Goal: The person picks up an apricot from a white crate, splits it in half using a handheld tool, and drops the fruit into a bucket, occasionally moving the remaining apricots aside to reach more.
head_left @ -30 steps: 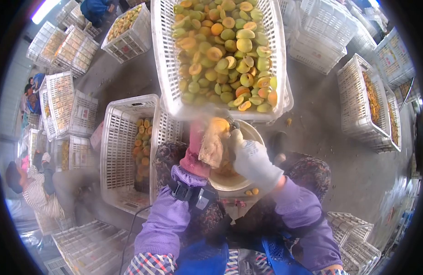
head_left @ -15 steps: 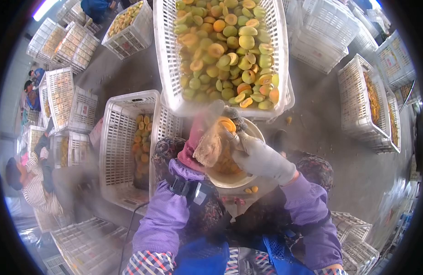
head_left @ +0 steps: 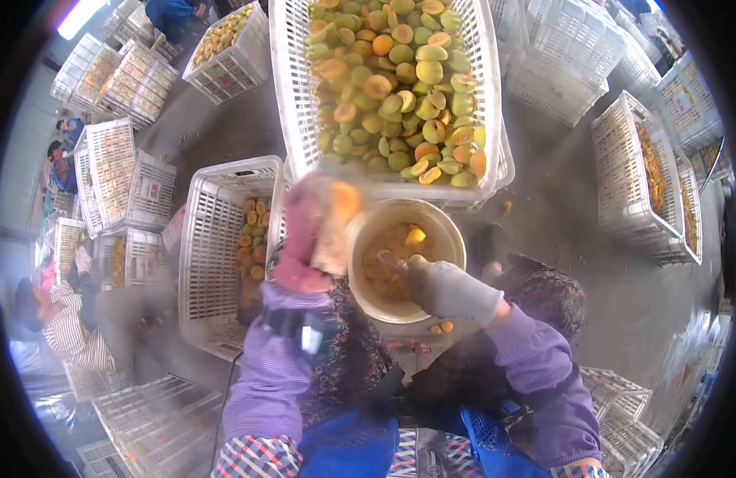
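My left hand [head_left: 300, 239], in a pink glove with a worn, pale patch, is smeared by motion between the big crate and the left crate. An orange apricot half [head_left: 346, 201] shows at its fingers. My right hand [head_left: 455, 291], in a grey-white glove, is closed over the right side of a pale bucket [head_left: 461, 239]. From its fingers a small spoon-like metal tool [head_left: 390, 258] points into the bucket. Inside the bucket lie wet orange-brown pieces, with one bright yellow piece [head_left: 416, 237] on top.
A white crate [head_left: 284, 88] heaped with apricot halves [head_left: 400, 76] stands ahead. On the left, another crate [head_left: 194, 247] holds more halves. Two small orange pieces [head_left: 442, 327] lie below the bucket. Stacked crates [head_left: 559, 56] and a person in stripes [head_left: 69, 327] are farther out.
My left hand has moved left, away from the bucket, with the apricot half. My right hand has lowered slightly, and its tool has come away from the fruit. More of the bucket shows.
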